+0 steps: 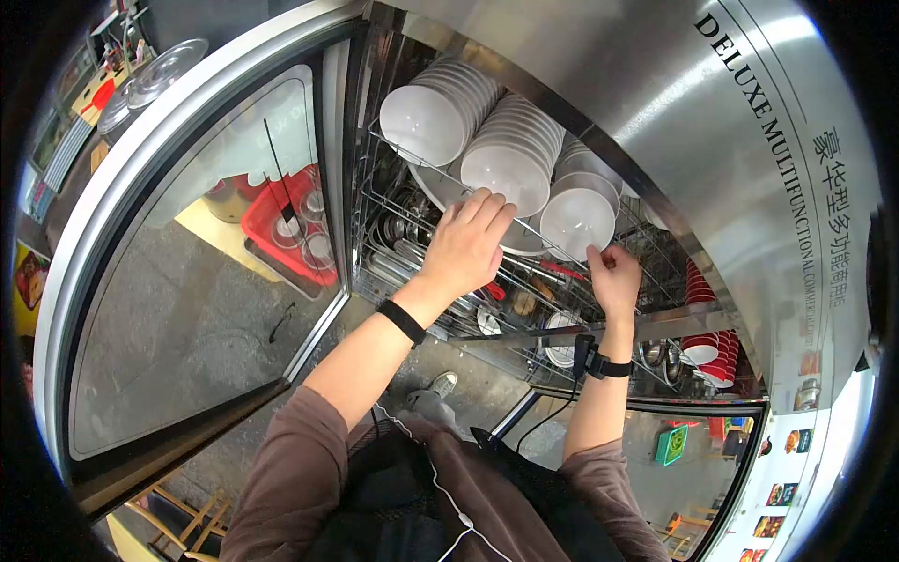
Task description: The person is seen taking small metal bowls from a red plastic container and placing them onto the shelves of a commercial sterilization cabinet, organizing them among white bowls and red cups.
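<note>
White bowls stand on edge in nested stacks on the wire rack of a steel cabinet. My left hand reaches up to the middle bowl stack, its fingers stretched out against the lower rim of the front bowl, by the rack's front rail. To the right, my right hand is closed at the lower rim of a white bowl, thumb on the edge and fingers curled. This bowl leans at the front of its stack. Beyond my left hand is another bowl stack.
An open glass door fills the left side; a second glass door hangs open below right. Lower shelves hold metal utensils and red-and-white bowls. Through the left door shows a red tub with glass jars.
</note>
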`<state>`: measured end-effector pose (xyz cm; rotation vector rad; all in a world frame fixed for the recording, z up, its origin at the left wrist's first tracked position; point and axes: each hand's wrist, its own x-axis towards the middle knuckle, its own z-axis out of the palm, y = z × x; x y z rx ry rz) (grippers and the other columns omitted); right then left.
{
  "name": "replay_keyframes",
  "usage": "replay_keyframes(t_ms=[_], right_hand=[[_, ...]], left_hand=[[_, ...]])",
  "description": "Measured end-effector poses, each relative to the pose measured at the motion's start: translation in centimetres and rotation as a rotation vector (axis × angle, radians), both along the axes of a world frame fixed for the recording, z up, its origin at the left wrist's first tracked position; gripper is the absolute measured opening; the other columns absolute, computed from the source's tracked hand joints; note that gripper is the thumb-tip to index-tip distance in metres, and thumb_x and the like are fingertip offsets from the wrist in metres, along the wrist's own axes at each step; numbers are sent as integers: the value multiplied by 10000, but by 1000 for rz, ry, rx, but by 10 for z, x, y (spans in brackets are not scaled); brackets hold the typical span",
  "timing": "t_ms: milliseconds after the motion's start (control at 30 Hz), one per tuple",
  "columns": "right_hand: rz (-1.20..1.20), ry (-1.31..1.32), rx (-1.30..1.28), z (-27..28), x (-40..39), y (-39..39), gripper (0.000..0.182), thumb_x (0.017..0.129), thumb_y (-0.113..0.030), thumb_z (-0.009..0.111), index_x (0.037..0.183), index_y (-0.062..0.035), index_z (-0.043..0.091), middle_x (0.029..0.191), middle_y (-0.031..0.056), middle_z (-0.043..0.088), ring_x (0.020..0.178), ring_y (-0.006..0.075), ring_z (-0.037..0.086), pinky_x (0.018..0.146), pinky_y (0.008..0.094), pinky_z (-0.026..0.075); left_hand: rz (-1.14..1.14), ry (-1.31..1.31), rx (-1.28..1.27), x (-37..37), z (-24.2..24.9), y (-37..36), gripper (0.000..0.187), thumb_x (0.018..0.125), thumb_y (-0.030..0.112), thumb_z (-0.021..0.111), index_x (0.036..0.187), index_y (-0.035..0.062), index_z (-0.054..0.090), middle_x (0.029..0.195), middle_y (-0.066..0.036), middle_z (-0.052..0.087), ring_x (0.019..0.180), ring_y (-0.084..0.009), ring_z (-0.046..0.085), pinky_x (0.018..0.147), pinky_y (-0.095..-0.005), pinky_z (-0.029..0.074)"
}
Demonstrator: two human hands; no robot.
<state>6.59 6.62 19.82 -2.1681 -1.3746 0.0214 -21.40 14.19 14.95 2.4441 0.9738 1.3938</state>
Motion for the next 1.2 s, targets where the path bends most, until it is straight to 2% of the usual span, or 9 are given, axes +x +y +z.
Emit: replay_keyframes(t_ms=[200, 733, 967, 1067, 1200], right_hand=[[-45, -100, -20, 6, -13, -3, 344, 867, -357, 735, 804, -19, 720, 738, 155, 724, 690, 349, 711, 682, 421, 537], [-49, -45, 19, 11, -19, -6, 274, 857, -321, 738, 791, -56, 707, 744, 130, 724, 727, 357, 720, 692, 425, 557], [-48, -49, 13, 9, -18, -6, 288, 858, -345, 729, 785, -67, 708, 744, 132, 726, 722, 361, 719, 686, 434, 561], [-35, -38, 13, 7, -14, -6, 307, 853, -363, 737, 776, -67, 711, 737, 131, 728, 717, 352, 723, 682, 434, 562], [-31, -14, 35, 11, -19, -7, 324, 838, -385, 754, 765, -72, 717, 728, 125, 731, 710, 340, 726, 685, 428, 564]], left_hand=[[-3, -50, 34, 6, -7, 4, 584, 710, 58, 687, 1289, 55, 608, 1298, -127, 592, 1281, -347, 540, 1014, -490, 488], [-17, -60, 81, 6, -5, 8, 572, 694, 27, 638, 1266, 45, 615, 1247, -149, 618, 1230, -384, 570, 988, -491, 498], [-42, -57, 69, 4, -3, 7, 588, 682, 1, 637, 1269, 28, 607, 1241, -161, 618, 1231, -395, 571, 997, -496, 499], [-30, -27, 65, 5, -6, 9, 578, 706, 41, 667, 1281, 43, 600, 1281, -136, 600, 1275, -360, 545, 1014, -487, 489], [-21, -51, 69, 8, -4, 5, 568, 707, 21, 653, 1273, 23, 597, 1271, -159, 603, 1259, -389, 549, 1028, -497, 487]])
